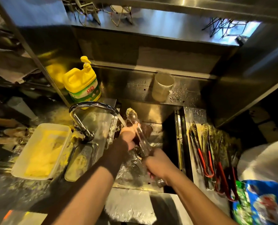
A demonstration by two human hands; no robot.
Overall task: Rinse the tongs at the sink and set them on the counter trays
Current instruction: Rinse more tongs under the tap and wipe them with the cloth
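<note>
While the tongs [135,127] are held over the sink [152,114] under the running faucet [92,106], a slip is judged the main risk: wet metal could slide from the grip and drop into the basin. The handle end is gripped by the right hand [157,166]; the shaft is held by the left hand [129,137]. Splashing onto the worktop [131,207] is also likely. The tongs appear as bare shiny metal, with yellowish residue noted on the far tip. Other tongs [206,156] lie to the right.
</note>
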